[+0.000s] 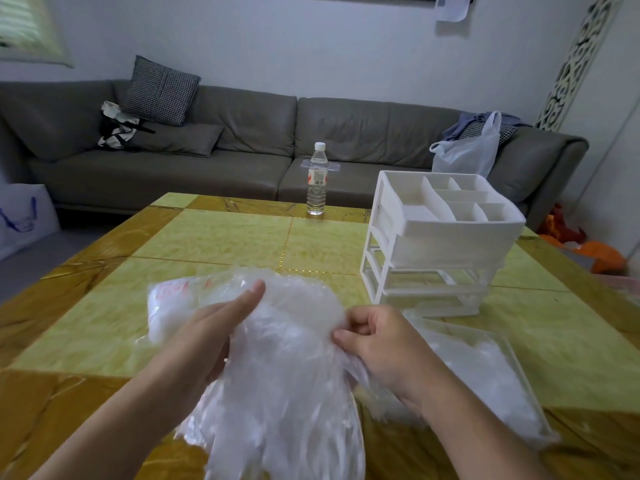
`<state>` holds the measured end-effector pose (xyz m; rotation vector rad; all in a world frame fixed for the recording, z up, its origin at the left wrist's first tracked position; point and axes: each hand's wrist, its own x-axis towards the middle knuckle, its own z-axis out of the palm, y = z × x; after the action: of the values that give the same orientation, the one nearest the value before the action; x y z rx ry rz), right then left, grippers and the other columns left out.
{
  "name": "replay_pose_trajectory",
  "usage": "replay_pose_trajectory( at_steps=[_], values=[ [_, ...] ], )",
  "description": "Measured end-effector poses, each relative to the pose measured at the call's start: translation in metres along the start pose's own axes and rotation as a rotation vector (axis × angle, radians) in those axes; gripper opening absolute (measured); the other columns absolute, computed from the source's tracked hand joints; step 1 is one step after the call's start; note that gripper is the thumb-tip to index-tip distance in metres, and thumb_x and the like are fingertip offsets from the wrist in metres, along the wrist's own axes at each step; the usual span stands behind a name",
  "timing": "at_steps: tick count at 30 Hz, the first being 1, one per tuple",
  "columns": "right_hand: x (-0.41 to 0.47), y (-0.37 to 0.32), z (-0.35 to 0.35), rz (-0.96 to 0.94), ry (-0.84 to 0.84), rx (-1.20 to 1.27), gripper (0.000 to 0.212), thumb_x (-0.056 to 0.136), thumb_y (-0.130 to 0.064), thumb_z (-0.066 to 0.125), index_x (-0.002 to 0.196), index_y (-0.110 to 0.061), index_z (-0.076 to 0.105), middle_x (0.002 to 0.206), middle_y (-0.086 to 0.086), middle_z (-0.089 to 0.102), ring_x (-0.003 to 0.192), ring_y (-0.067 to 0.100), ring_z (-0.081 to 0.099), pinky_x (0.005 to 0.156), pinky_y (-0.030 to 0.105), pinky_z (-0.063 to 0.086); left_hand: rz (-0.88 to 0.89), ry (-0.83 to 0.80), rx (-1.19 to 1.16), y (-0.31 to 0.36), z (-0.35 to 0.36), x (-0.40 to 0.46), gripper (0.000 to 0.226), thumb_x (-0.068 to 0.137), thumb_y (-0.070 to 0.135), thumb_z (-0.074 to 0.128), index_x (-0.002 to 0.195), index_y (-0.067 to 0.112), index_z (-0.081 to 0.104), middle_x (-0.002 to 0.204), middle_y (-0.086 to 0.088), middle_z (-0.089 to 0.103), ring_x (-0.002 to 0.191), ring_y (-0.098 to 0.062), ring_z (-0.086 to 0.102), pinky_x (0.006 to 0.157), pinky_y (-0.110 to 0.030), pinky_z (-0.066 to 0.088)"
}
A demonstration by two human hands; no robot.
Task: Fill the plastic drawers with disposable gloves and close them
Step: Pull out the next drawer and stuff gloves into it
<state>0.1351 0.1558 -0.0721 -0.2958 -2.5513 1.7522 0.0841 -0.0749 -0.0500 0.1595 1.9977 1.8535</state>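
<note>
Red writing on the glove bag is not legible. The left hand grips a clear bundle of disposable gloves, thumb laid along it; the right hand pinches its right edge. The bundle's long axis runs toward the viewer, at the near worktop edge. A removed drawer lies right, holding gloves. The drawer unit stands behind.
</note>
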Motion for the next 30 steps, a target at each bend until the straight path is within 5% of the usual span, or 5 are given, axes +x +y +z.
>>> replay_pose_trajectory(
  at_steps=[4,10,17,25,30],
  values=[
    [-0.001,0.000,-0.002,-0.019,-0.013,-0.001,0.008,0.096,-0.016,0.072,0.095,-0.009,0.076,0.092,0.015,0.080,0.089,0.039,0.076,0.092,0.054,0.061,0.040,0.050,0.289,-0.007,-0.004,0.001,0.023,0.082,0.032,0.086,0.082,0.011,0.079,0.079,-0.016,0.078,0.073,-0.034,0.077,0.079,-0.055,0.060],
    [-0.014,-0.013,-0.021,0.028,-0.233,-0.293,0.011,0.094,-0.002,0.073,0.091,-0.013,0.073,0.084,0.009,0.075,0.053,0.011,0.066,0.052,0.032,0.054,0.105,0.197,0.360,-0.007,-0.012,0.003,0.019,0.088,0.023,0.081,0.077,0.008,0.076,0.073,-0.017,0.076,0.070,-0.040,0.074,0.067,-0.051,0.061],
    [-0.024,-0.026,-0.017,-0.082,-0.123,-0.343,0.059,0.081,-0.050,0.087,0.129,-0.047,0.052,0.119,-0.025,0.063,0.106,-0.006,0.061,0.093,0.018,0.051,0.111,0.152,0.345,-0.004,-0.008,-0.002,0.021,0.087,0.026,0.082,0.079,0.008,0.075,0.075,-0.017,0.076,0.071,-0.039,0.075,0.069,-0.053,0.061],
    [-0.013,-0.019,0.005,0.040,0.043,0.222,0.020,0.096,-0.023,0.078,0.095,-0.003,0.077,0.099,0.031,0.075,0.082,0.043,0.075,0.080,0.054,0.060,0.135,-0.062,0.321,-0.007,0.002,-0.005,0.009,0.091,0.022,0.080,0.084,0.015,0.080,0.080,-0.011,0.079,0.073,-0.033,0.077,0.070,-0.049,0.063],
    [-0.008,-0.013,-0.007,0.024,0.166,0.131,0.009,0.097,-0.021,0.077,0.091,-0.015,0.080,0.090,0.021,0.079,0.090,0.051,0.073,0.080,0.063,0.059,0.085,-0.300,0.475,-0.004,-0.023,-0.004,0.017,0.091,0.022,0.080,0.077,0.013,0.075,0.066,-0.002,0.069,0.059,-0.014,0.057,0.058,-0.028,0.043]
  ],
)
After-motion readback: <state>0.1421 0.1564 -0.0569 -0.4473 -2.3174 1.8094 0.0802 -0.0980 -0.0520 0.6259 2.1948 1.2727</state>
